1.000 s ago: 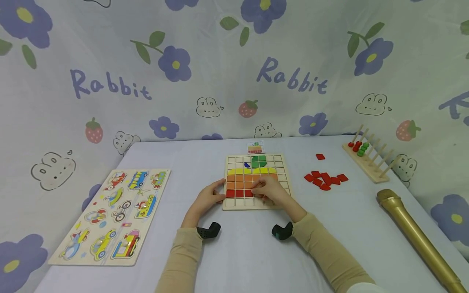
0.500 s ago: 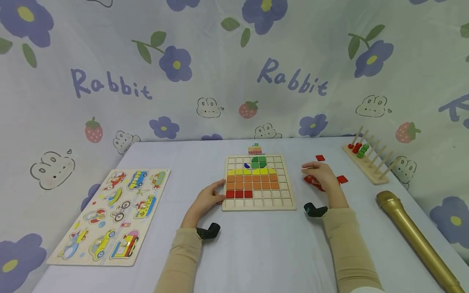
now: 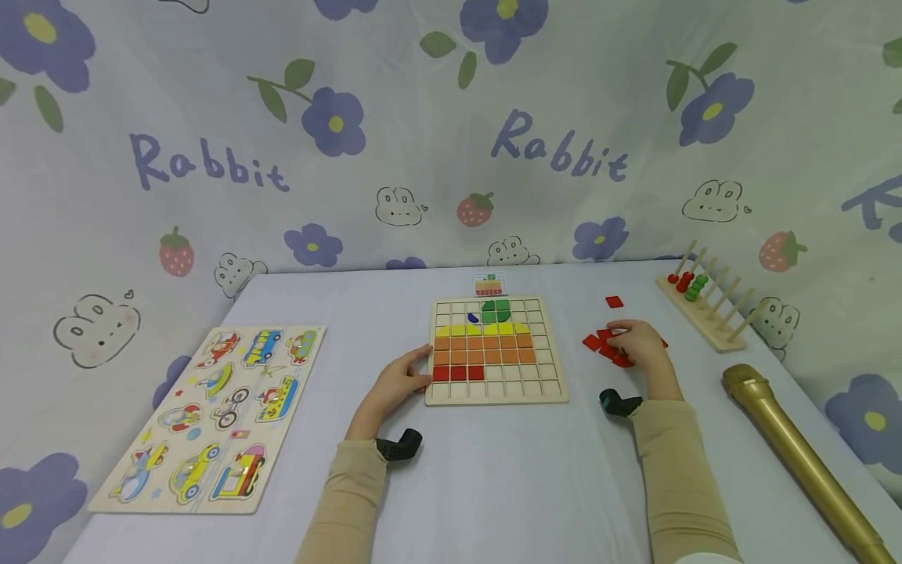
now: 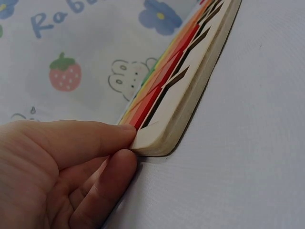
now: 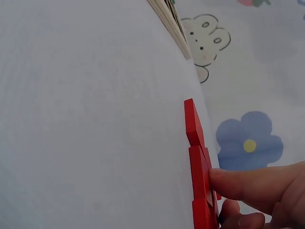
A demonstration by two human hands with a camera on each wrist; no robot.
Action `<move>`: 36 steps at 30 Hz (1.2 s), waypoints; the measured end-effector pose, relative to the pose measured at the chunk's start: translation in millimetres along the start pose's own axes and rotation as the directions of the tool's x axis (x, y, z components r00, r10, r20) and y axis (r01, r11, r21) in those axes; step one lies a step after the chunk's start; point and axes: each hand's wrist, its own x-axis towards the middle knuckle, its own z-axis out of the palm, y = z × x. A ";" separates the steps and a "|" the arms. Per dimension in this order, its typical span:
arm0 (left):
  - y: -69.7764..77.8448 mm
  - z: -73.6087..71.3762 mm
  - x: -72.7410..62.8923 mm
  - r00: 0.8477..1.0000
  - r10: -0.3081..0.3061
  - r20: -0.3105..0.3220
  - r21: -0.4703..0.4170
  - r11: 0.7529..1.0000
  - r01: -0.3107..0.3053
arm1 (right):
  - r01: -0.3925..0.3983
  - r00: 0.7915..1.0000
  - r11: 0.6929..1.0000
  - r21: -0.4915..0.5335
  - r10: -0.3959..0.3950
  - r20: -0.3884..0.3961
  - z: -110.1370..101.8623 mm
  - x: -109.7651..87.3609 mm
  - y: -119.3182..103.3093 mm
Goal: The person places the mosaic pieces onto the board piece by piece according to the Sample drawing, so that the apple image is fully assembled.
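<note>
My left hand [image 3: 398, 382] holds the left edge of a wooden grid board [image 3: 514, 389]. In the left wrist view its thumb lies on the board's corner [image 4: 153, 141], with a finger against the edge. The board bears green, blue, yellow and orange pieces, and three red squares [image 3: 458, 374] at the left of a lower row. My right hand [image 3: 641, 348] reaches into a pile of red tiles [image 3: 592, 343] right of the board. Thumb and finger close about one red tile [image 5: 200, 174] in the pile; the hand partly hides the tiles.
A small pattern card [image 3: 489, 285] lies behind the board. One red tile [image 3: 615, 301] lies apart. At right are a peg rack with beads [image 3: 705, 313] and a gold microphone [image 3: 796, 454]. A vehicle puzzle board [image 3: 211, 415] lies at left.
My right hand has gone from the grid board to the red pile on the right and come down among the tiles. The left hand has stayed at the board's edge.
</note>
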 end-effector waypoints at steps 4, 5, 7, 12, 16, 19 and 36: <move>0.3 -0.1 0.2 1.000 -0.004 0.000 0.003 1.000 0.004 | 0.009 1.000 1.000 -0.013 -0.009 -0.007 2.5 -3.3 -3.5; 0.2 0.0 0.4 1.000 -0.005 0.000 0.002 1.000 0.005 | 0.009 1.000 1.000 -0.017 -0.010 -0.015 3.0 -3.8 -3.6; 0.3 0.2 0.5 1.000 -0.009 0.003 -0.003 1.000 0.009 | 0.016 0.999 1.000 -0.027 -0.017 -0.038 4.0 -4.8 -4.0; -1.3 1.2 0.9 1.000 -0.008 0.007 -0.016 1.000 0.008 | 0.040 0.996 0.999 0.026 -0.038 -0.078 5.9 -5.9 -3.4; -0.1 0.8 0.2 1.000 -0.008 0.007 -0.026 1.000 0.008 | 0.025 0.999 0.975 0.222 -0.015 -0.046 8.1 -6.1 -8.0; 1.0 0.3 -0.2 1.000 -0.011 0.006 -0.030 0.999 0.011 | 0.010 1.000 0.924 0.383 -0.016 0.013 11.7 -6.3 -15.2; -0.3 1.1 1.2 1.000 -0.015 0.001 -0.017 1.000 0.015 | 0.083 0.947 0.956 0.283 -0.164 0.278 101.1 -25.4 -74.0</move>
